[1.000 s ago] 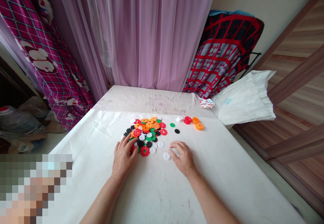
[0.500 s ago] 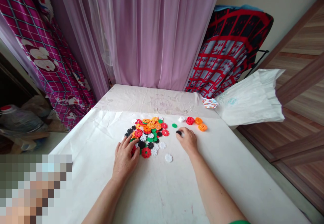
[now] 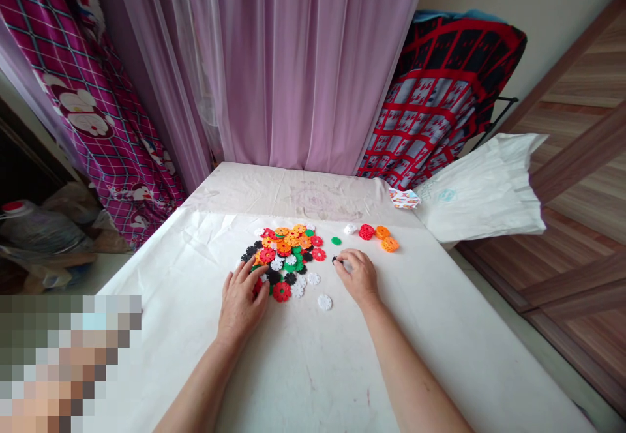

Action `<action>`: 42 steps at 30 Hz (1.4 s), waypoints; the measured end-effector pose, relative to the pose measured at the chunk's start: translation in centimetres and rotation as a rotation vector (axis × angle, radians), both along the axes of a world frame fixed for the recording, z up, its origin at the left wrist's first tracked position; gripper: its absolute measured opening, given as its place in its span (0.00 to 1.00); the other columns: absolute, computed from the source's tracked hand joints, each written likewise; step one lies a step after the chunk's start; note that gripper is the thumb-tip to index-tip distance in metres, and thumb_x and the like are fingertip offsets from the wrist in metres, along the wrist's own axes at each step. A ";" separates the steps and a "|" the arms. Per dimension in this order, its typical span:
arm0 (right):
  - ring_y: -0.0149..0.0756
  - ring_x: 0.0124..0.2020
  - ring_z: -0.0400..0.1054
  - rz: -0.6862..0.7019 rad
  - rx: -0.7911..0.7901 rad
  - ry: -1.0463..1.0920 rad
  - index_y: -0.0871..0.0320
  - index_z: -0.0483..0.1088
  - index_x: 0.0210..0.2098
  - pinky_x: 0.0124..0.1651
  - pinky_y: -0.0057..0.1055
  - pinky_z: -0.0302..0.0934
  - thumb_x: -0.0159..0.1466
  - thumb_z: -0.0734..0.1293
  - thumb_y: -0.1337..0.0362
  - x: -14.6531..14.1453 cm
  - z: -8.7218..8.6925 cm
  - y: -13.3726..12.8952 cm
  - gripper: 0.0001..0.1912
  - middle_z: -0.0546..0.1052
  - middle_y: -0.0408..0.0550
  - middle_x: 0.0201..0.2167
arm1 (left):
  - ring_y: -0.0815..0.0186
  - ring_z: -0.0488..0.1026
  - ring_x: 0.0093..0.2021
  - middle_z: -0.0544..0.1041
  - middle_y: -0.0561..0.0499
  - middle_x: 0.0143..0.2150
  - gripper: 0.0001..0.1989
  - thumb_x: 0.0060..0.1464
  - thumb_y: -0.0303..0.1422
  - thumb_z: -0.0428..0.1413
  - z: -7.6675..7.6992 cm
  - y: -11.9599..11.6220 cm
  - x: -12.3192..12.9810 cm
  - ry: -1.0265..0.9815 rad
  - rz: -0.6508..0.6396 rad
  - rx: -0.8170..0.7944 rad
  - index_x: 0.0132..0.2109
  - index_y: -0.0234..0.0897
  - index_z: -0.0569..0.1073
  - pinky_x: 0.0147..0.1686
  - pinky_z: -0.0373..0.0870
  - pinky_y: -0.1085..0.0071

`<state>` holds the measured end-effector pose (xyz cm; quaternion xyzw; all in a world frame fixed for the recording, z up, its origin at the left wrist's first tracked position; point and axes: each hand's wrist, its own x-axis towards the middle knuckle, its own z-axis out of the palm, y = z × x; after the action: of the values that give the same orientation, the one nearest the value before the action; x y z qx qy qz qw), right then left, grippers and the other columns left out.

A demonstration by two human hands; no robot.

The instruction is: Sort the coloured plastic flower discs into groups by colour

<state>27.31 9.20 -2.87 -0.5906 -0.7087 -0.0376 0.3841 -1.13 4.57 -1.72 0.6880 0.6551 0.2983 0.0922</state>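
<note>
A loose pile of flower-shaped discs (image 3: 286, 250) in orange, red, green, white and black lies mid-table. My left hand (image 3: 244, 293) rests on the pile's near left edge, fingers spread. To the right of the pile, my right hand (image 3: 358, 275) pinches a small black disc (image 3: 335, 260), mostly hidden by the fingers. A green disc (image 3: 336, 241) lies just beyond that hand. Farther back are a white piece (image 3: 349, 229), a red piece (image 3: 366, 232) and two orange pieces (image 3: 390, 244). One white disc (image 3: 325, 302) sits apart, nearer me.
A white cloth covers the table (image 3: 303, 368). At its right edge are a white bag (image 3: 484, 188) and a small patterned paper item (image 3: 403, 198). Purple curtains (image 3: 303, 68) hang behind. A capped plastic bottle (image 3: 39, 231) stands at the far left, beyond the table.
My right hand has shifted slightly left with the black disc, which is now more covered by the fingers. My left hand has stayed almost in place.
</note>
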 end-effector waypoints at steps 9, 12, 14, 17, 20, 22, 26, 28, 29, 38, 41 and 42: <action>0.38 0.40 0.72 0.196 -0.219 0.082 0.51 0.75 0.34 0.46 0.35 0.64 0.53 0.71 0.66 -3.7 1.0 -2.6 0.08 0.79 0.44 0.35 | 0.52 0.59 0.67 0.67 0.48 0.65 0.17 0.58 0.35 0.49 0.3 -0.2 0.3 -0.008 0.011 0.007 0.52 0.46 0.75 0.63 0.54 0.46; 0.38 0.40 0.72 0.203 -0.278 0.058 0.52 0.75 0.35 0.47 0.35 0.64 0.53 0.71 0.66 -3.8 1.3 -2.2 0.09 0.79 0.44 0.35 | 0.53 0.60 0.66 0.67 0.48 0.65 0.17 0.58 0.35 0.49 0.5 -0.2 0.3 -0.011 0.007 -0.003 0.52 0.47 0.75 0.63 0.54 0.45; 0.38 0.40 0.72 0.213 -0.288 0.015 0.52 0.74 0.34 0.47 0.36 0.64 0.53 0.70 0.67 -3.9 1.6 -2.0 0.08 0.79 0.44 0.34 | 0.53 0.60 0.66 0.67 0.48 0.65 0.17 0.58 0.35 0.49 0.5 -0.2 0.3 -0.011 0.007 -0.002 0.52 0.47 0.75 0.64 0.54 0.45; 0.38 0.39 0.71 0.246 -0.282 0.002 0.53 0.73 0.34 0.47 0.35 0.63 0.53 0.69 0.68 -4.0 1.7 -1.7 0.09 0.79 0.44 0.34 | 0.53 0.59 0.67 0.67 0.48 0.65 0.17 0.59 0.36 0.49 0.4 -0.1 0.3 -0.009 0.007 0.001 0.52 0.47 0.75 0.64 0.53 0.45; 0.34 0.34 0.69 0.224 -0.288 0.175 0.53 0.71 0.35 0.43 0.32 0.65 0.53 0.68 0.66 -3.5 1.3 -2.0 0.09 0.78 0.44 0.33 | 0.53 0.60 0.66 0.67 0.48 0.65 0.17 0.58 0.36 0.49 0.3 -0.1 0.2 -0.008 0.000 0.004 0.52 0.47 0.75 0.64 0.53 0.45; 0.33 0.32 0.69 0.197 -0.298 0.323 0.54 0.70 0.36 0.39 0.30 0.65 0.54 0.67 0.63 -2.8 0.9 -2.8 0.09 0.78 0.43 0.33 | 0.53 0.59 0.66 0.66 0.48 0.65 0.17 0.59 0.36 0.49 0.2 -0.1 0.1 -0.004 -0.009 -0.001 0.53 0.46 0.75 0.64 0.53 0.45; 0.33 0.34 0.69 0.188 -0.320 0.378 0.54 0.69 0.36 0.41 0.30 0.66 0.55 0.67 0.62 -1.5 0.5 -5.5 0.09 0.77 0.43 0.33 | 0.52 0.58 0.67 0.65 0.48 0.66 0.18 0.59 0.36 0.48 0.2 -0.1 0.1 0.010 -0.018 -0.013 0.53 0.46 0.74 0.64 0.53 0.45; 0.33 0.35 0.70 0.190 -0.312 0.335 0.54 0.70 0.36 0.43 0.32 0.66 0.54 0.67 0.64 -1.4 0.5 -6.6 0.09 0.77 0.43 0.34 | 0.52 0.57 0.67 0.65 0.47 0.66 0.18 0.59 0.36 0.48 0.3 -0.1 0.1 0.014 -0.015 -0.016 0.53 0.45 0.74 0.64 0.52 0.45; 0.34 0.35 0.70 0.189 -0.301 0.311 0.54 0.70 0.35 0.43 0.32 0.65 0.54 0.67 0.64 -1.4 0.5 -7.0 0.08 0.77 0.43 0.34 | 0.52 0.57 0.67 0.65 0.47 0.66 0.18 0.59 0.36 0.48 0.3 0.0 0.1 0.015 -0.013 -0.017 0.53 0.45 0.74 0.64 0.52 0.45; 0.37 0.37 0.71 0.214 -0.263 0.116 0.53 0.70 0.38 0.44 0.34 0.64 0.55 0.67 0.67 -2.2 1.2 -7.3 0.10 0.78 0.45 0.35 | 0.53 0.59 0.66 0.67 0.47 0.65 0.18 0.58 0.36 0.49 0.5 -0.2 0.2 -0.003 -0.001 0.001 0.53 0.45 0.75 0.63 0.54 0.46; 0.38 0.40 0.71 0.230 -0.274 0.089 0.53 0.70 0.40 0.46 0.36 0.64 0.54 0.67 0.67 -2.2 1.2 -7.3 0.13 0.78 0.46 0.37 | 0.53 0.59 0.66 0.67 0.47 0.65 0.18 0.58 0.36 0.49 0.5 -0.3 0.3 -0.010 0.000 -0.001 0.53 0.45 0.75 0.64 0.54 0.46; 0.39 0.41 0.71 0.234 -0.276 0.083 0.53 0.70 0.40 0.47 0.36 0.64 0.54 0.68 0.67 -2.2 1.1 -7.4 0.13 0.78 0.46 0.38 | 0.53 0.59 0.66 0.67 0.47 0.65 0.18 0.58 0.36 0.49 0.5 -0.3 0.3 -0.015 0.000 0.000 0.53 0.45 0.75 0.64 0.54 0.46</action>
<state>25.13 1.85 -1.73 -0.5523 -0.7545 0.1293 0.3301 -0.87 4.32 -1.21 0.6858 0.6543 0.3036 0.0972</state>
